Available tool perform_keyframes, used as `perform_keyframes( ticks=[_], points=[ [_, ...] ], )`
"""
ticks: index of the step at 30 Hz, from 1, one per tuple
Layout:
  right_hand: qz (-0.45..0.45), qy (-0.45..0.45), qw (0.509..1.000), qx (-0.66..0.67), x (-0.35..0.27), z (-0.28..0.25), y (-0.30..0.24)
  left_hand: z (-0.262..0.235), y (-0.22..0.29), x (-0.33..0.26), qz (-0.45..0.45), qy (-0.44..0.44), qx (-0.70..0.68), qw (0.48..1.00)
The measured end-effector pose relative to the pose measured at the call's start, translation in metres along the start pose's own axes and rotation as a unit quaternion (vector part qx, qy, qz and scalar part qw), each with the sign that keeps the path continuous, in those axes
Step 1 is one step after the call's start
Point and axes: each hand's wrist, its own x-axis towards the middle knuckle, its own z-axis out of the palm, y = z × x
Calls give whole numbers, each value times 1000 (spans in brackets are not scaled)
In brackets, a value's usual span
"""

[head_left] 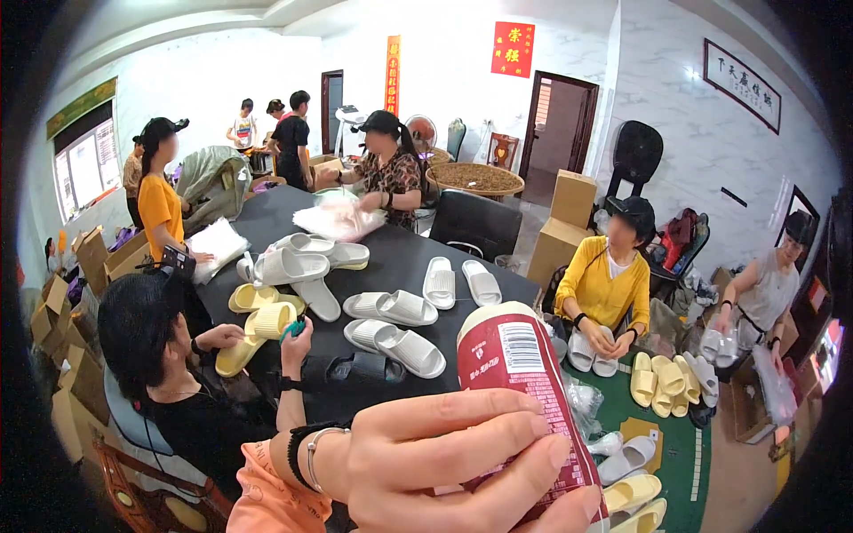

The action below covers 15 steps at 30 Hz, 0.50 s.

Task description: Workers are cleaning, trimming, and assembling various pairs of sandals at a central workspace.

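Observation:
My left hand (pixel 444 453) comes in from the lower edge, its orange sleeve and wrist bands showing. Its fingers wrap round a dark red bottle (pixel 511 355) with a cream rounded end pointing up and a barcode label facing me. The thumb and the bottle's lower end are hidden. My right hand is out of sight. Just beyond the bottle, on the dark table (pixel 382 271), lie pairs of white ribbed slides (pixel 395 346). A dark pair of slides (pixel 364 368) rests to the left of the bottle.
At left, a person's hands (pixel 298 342) hold a green tool and a yellow slide (pixel 267 322). Across the table someone handles clear plastic bags (pixel 338 218). At right, a person in yellow holds white slides (pixel 582 351) above a green mat (pixel 684 462) with yellow slides (pixel 657 382).

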Motion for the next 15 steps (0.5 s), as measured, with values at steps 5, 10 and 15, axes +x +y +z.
perform_keyframes(
  ticks=[5,10,15],
  points=[
    [-1,26,1000,9,-4,-4,0,-11,14,12,-121,-99,-55,986],
    [8,63,998,15,-8,-14,2,4,12,8,-73,0,-14,997],
    [-7,42,999,-13,-5,-9,1,8,11,7,-77,5,-15,997]
  ],
)
